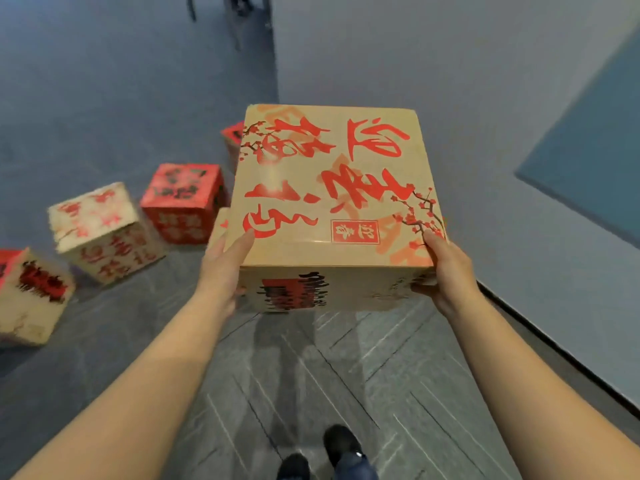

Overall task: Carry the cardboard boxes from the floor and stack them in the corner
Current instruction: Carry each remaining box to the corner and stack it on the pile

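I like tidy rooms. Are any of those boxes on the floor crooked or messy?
Yes. The cream box and the red box sit scattered on the carpet at different angles, not stacked. The carried brown box looks undamaged.

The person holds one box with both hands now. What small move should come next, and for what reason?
Probably keep walking with the brown box toward the wall ahead. The left hand and right hand grip its two sides and it is off the floor, so the lift looks done. Other boxes, like the red box, wait on the left.
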The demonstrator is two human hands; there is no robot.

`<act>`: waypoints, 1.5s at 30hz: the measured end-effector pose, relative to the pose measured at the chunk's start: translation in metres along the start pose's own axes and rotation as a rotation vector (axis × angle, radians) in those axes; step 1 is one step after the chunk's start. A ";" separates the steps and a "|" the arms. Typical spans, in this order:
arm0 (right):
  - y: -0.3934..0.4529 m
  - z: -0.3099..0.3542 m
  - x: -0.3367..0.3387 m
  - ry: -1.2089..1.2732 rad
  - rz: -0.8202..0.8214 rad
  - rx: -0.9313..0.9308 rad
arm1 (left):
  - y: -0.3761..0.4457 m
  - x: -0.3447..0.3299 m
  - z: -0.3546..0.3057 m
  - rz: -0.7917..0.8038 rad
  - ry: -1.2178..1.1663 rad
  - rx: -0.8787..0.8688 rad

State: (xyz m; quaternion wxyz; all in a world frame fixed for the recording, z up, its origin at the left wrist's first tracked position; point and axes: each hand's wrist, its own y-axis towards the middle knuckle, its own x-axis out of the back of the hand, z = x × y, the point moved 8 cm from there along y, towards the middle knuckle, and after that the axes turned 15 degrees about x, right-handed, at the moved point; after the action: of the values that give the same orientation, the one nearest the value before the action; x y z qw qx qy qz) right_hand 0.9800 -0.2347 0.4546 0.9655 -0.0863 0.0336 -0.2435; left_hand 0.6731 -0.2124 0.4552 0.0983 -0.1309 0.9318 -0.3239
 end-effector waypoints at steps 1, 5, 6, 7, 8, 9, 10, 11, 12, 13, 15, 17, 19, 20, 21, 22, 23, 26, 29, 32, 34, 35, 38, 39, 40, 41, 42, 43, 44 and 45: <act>-0.007 0.003 0.021 0.025 -0.060 0.000 | -0.002 -0.018 0.001 0.053 0.041 0.002; -0.039 0.013 0.110 0.087 -0.272 0.003 | -0.026 -0.095 0.012 0.225 0.190 -0.015; -0.047 0.016 0.131 0.105 -0.320 0.010 | -0.035 -0.116 0.017 0.276 0.208 -0.012; -0.057 0.019 0.153 0.125 -0.366 0.020 | -0.043 -0.136 0.022 0.325 0.235 -0.011; -0.067 0.022 0.175 0.146 -0.412 0.030 | -0.053 -0.157 0.029 0.370 0.269 -0.012; -0.077 0.024 0.197 0.169 -0.458 0.041 | -0.064 -0.177 0.035 0.410 0.306 -0.014; -0.088 0.027 0.218 0.187 -0.501 0.050 | -0.076 -0.195 0.042 0.440 0.340 -0.010; -0.100 0.028 0.240 0.201 -0.544 0.056 | -0.089 -0.213 0.051 0.473 0.371 -0.002; -0.115 0.032 0.266 0.213 -0.597 0.068 | -0.108 -0.235 0.062 0.516 0.405 0.006; -0.127 0.034 0.285 0.221 -0.636 0.076 | -0.121 -0.251 0.070 0.542 0.430 0.009; -0.156 0.041 0.326 0.223 -0.718 0.091 | -0.155 -0.286 0.089 0.610 0.480 0.012; -0.191 0.048 0.374 0.223 -0.813 0.116 | -0.196 -0.324 0.116 0.695 0.537 0.015; -0.229 0.051 0.422 0.230 -0.915 0.139 | -0.241 -0.359 0.144 0.765 0.596 0.006; -0.247 0.053 0.445 0.237 -0.962 0.152 | -0.264 -0.375 0.159 0.807 0.623 0.001; -0.265 0.054 0.467 0.239 -1.006 0.163 | -0.287 -0.390 0.175 0.852 0.647 0.001; -0.282 0.054 0.487 0.237 -1.049 0.170 | -0.307 -0.404 0.191 0.894 0.665 0.008; -0.300 0.054 0.506 0.234 -1.092 0.179 | -0.327 -0.416 0.206 0.929 0.683 0.016; -0.356 0.052 0.558 0.234 -1.211 0.212 | -0.386 -0.449 0.255 1.028 0.748 0.037; -0.412 0.051 0.603 0.235 -1.344 0.223 | -0.442 -0.480 0.300 1.117 0.830 0.065; -0.461 0.050 0.641 0.202 -1.454 0.218 | -0.494 -0.513 0.344 1.214 0.901 0.073; -0.490 0.046 0.665 0.194 -1.529 0.221 | -0.530 -0.530 0.375 1.286 0.939 0.082; -0.503 0.043 0.678 0.194 -1.565 0.222 | -0.548 -0.538 0.390 1.325 0.957 0.090; -0.531 0.034 0.715 0.213 -1.664 0.223 | -0.594 -0.564 0.433 1.412 1.017 0.109; -0.538 0.031 0.729 0.221 -1.696 0.227 | -0.607 -0.575 0.447 1.433 1.043 0.108; -0.543 0.029 0.743 0.230 -1.725 0.227 | -0.620 -0.589 0.462 1.450 1.069 0.105; -0.547 0.026 0.759 0.237 -1.749 0.225 | -0.633 -0.604 0.475 1.465 1.093 0.102; -0.549 0.024 0.775 0.244 -1.772 0.222 | -0.646 -0.621 0.489 1.482 1.111 0.102; -0.552 0.023 0.793 0.250 -1.798 0.219 | -0.661 -0.638 0.502 1.503 1.127 0.101; -0.554 0.023 0.810 0.255 -1.825 0.216 | -0.676 -0.656 0.514 1.527 1.146 0.100; -0.556 0.023 0.828 0.258 -1.850 0.214 | -0.691 -0.672 0.526 1.552 1.170 0.097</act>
State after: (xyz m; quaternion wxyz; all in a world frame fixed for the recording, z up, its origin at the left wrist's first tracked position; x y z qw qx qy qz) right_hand 1.4523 -1.1069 0.5600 0.3803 0.0383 0.0357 -0.9234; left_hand 1.5751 -0.8321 0.5511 -0.1889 0.7057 0.6462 -0.2207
